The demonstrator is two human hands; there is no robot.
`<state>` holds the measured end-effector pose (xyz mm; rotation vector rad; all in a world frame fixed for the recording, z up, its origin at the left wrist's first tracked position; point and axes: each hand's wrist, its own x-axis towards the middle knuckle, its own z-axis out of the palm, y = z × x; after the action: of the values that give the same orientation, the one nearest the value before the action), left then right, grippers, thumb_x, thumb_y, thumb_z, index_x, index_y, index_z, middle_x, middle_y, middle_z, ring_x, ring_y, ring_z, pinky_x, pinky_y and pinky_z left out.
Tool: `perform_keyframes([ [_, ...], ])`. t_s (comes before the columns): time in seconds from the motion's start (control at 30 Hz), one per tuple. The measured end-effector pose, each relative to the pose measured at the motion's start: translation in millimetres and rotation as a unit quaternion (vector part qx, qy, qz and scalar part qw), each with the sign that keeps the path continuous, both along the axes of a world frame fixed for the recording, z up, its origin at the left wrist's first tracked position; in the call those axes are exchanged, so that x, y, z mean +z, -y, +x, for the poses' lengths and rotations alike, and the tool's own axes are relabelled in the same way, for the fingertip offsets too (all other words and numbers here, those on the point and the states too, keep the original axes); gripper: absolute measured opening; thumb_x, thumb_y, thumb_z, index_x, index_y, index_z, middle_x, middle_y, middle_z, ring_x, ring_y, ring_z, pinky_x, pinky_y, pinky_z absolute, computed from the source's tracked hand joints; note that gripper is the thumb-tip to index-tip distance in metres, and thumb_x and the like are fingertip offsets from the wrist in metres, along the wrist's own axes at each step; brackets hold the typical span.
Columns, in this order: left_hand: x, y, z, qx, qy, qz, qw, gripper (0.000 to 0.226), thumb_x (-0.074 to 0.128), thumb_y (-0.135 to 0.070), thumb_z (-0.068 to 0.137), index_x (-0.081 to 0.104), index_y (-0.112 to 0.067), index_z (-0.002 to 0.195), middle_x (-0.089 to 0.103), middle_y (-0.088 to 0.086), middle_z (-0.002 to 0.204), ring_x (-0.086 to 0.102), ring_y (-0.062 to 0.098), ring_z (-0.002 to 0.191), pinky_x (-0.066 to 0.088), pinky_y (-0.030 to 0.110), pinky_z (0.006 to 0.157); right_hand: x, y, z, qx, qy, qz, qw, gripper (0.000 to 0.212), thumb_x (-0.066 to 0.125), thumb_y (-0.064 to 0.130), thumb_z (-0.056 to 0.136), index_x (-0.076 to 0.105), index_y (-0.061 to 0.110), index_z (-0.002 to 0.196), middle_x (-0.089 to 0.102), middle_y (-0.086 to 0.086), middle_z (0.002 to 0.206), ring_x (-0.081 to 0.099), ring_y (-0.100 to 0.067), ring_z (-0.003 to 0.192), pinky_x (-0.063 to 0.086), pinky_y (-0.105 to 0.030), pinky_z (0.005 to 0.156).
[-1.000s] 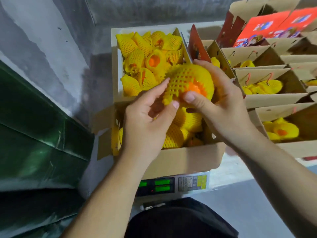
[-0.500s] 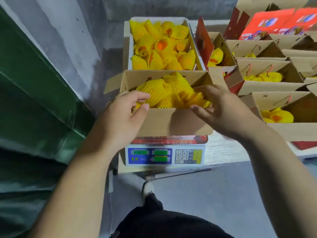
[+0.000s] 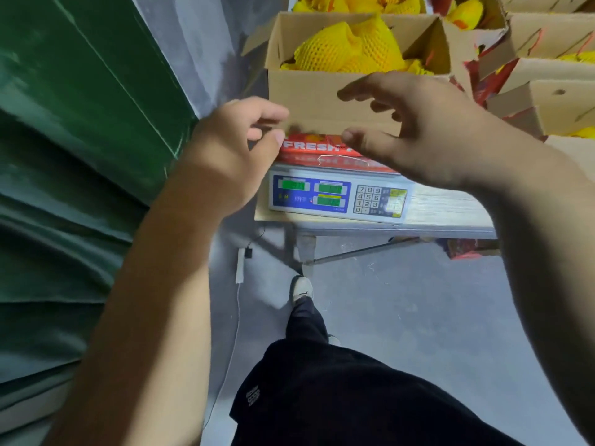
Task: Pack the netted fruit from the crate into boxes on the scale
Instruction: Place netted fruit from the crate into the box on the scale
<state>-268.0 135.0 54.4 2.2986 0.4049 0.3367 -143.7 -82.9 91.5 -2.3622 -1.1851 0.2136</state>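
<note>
cardboard box [image 3: 322,98] sits on the scale [image 3: 338,197], heaped with netted fruit [image 3: 347,49] — this one looks about full. left hand [image 3: 231,149] and right hand [image 3: 418,130] hang before it, fingers loose, holding nothing. other boxes [image 3: 547,43] beside look only part filled — more packing is left.

1 head-worn wide-angle view, tilted steeply down and forward; it sits close above both forearms; the scale [image 3: 338,196] lies just below the left hand [image 3: 231,149] and right hand [image 3: 415,130]; the floor [image 3: 402,300] fills the lower frame nearer the camera.
</note>
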Motion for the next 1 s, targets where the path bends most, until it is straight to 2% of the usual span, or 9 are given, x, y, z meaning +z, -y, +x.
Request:
perform_keyframes([
  [0.1, 3, 5, -12, 0.012, 0.014, 0.003, 1.000, 0.031, 0.061, -0.024, 0.101, 0.070, -0.029, 0.131, 0.071, -0.008, 0.123, 0.068, 0.004, 0.110, 0.053, 0.022, 0.097, 2, 6, -7, -0.007, -0.009, 0.009, 1.000, 0.053, 0.063, 0.046, 0.098, 0.053, 0.028, 0.147, 0.057, 0.003, 0.147, 0.056, -0.021, 0.128, 0.050, -0.044, 0.104],
  [0.23, 8, 9, -18, 0.022, 0.034, -0.001, 0.999, 0.031, 0.060, -0.025, 0.100, 0.070, -0.028, 0.129, 0.071, -0.007, 0.122, 0.069, 0.005, 0.108, 0.054, 0.019, 0.094, 6, 12, -9, -0.020, -0.005, 0.021, 1.000, 0.053, 0.061, 0.048, 0.098, 0.053, 0.029, 0.146, 0.058, 0.003, 0.146, 0.057, -0.021, 0.126, 0.050, -0.049, 0.104],
  [0.53, 6, 9, 0, 0.024, 0.045, -0.026, 0.998, 0.027, 0.060, -0.017, 0.103, 0.071, -0.023, 0.126, 0.072, -0.006, 0.119, 0.067, -0.005, 0.104, 0.048, 0.005, 0.085, 8, 12, 7, -0.035, -0.006, 0.031, 0.999, 0.054, 0.058, 0.052, 0.097, 0.053, 0.030, 0.146, 0.058, 0.004, 0.145, 0.057, -0.019, 0.126, 0.051, -0.049, 0.105],
  [0.73, -1, -8, 41, 0.019, 0.050, -0.045, 0.998, 0.025, 0.061, -0.018, 0.102, 0.073, -0.024, 0.123, 0.073, -0.009, 0.112, 0.067, -0.010, 0.099, 0.048, 0.005, 0.085, 6, -1, 53, -0.068, -0.001, 0.037, 0.997, 0.048, 0.061, 0.046, 0.099, 0.058, 0.026, 0.142, 0.063, 0.003, 0.141, 0.061, -0.021, 0.123, 0.051, -0.053, 0.101],
  [0.8, -4, -17, 57, 0.019, 0.060, -0.049, 0.997, 0.024, 0.061, -0.019, 0.102, 0.073, -0.027, 0.122, 0.073, -0.011, 0.111, 0.068, -0.009, 0.100, 0.051, 0.010, 0.088, 6, -7, 77, -0.080, 0.000, 0.036, 0.996, 0.047, 0.063, 0.043, 0.099, 0.059, 0.023, 0.142, 0.062, 0.002, 0.142, 0.060, -0.019, 0.125, 0.052, -0.049, 0.103],
  [0.9, -5, -32, 88, 0.010, 0.068, -0.065, 0.995, 0.024, 0.061, -0.020, 0.102, 0.072, -0.031, 0.120, 0.073, -0.012, 0.112, 0.068, -0.006, 0.103, 0.053, 0.020, 0.090, 5, -24, 113, -0.100, 0.012, 0.012, 0.995, 0.048, 0.064, 0.041, 0.099, 0.058, 0.020, 0.142, 0.061, -0.002, 0.144, 0.058, -0.020, 0.129, 0.048, -0.034, 0.102],
  [1.0, -1, -45, 125, -0.012, 0.071, -0.068, 0.995, 0.024, 0.061, -0.021, 0.103, 0.071, -0.035, 0.120, 0.072, -0.014, 0.115, 0.066, -0.008, 0.105, 0.052, 0.015, 0.084, -2, -48, 146, -0.130, 0.031, -0.014, 0.991, 0.048, 0.063, 0.038, 0.100, 0.056, 0.020, 0.144, 0.060, -0.008, 0.145, 0.060, -0.028, 0.126, 0.051, -0.040, 0.101],
])
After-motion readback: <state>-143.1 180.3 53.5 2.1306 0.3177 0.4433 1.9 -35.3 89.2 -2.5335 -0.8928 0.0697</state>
